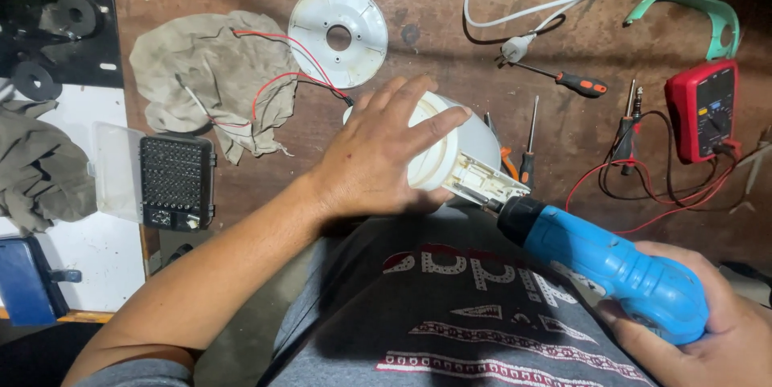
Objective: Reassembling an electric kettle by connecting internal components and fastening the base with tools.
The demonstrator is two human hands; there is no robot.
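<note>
Head view looks down on a worn, rust-brown wooden bench. At its near edge, just above the person's lap, sits a smooth white plastic housing point(462, 158), rounded like a drum, with a flat rectangular base section facing the lap. The left hand point(378, 154) lies spread over its top, fingers extended and slightly parted, palm pressing down on the plastic; it is open, steadying rather than clasping. The right hand point(708, 339) is wrapped tightly around the handle of a glossy blue cordless screwdriver point(611, 262), whose black chuck and thin metal bit meet the white base section.

Behind the housing lies a round white plastic disc point(338, 34) with a central hole and moulded ribs. Beside it lies a crumpled grey-beige rag point(209, 73), with thin red and white wires point(281, 81) trailing across it towards the housing. Near the left edge sits a black bit set point(175, 182) in a clear-lidded case. To the right, well apart from the hands, rest a red multimeter point(702, 109) with red and black leads, a white cable with a plug point(519, 41), and 2 slim screwdrivers point(563, 77) with orange and black handles.
</note>
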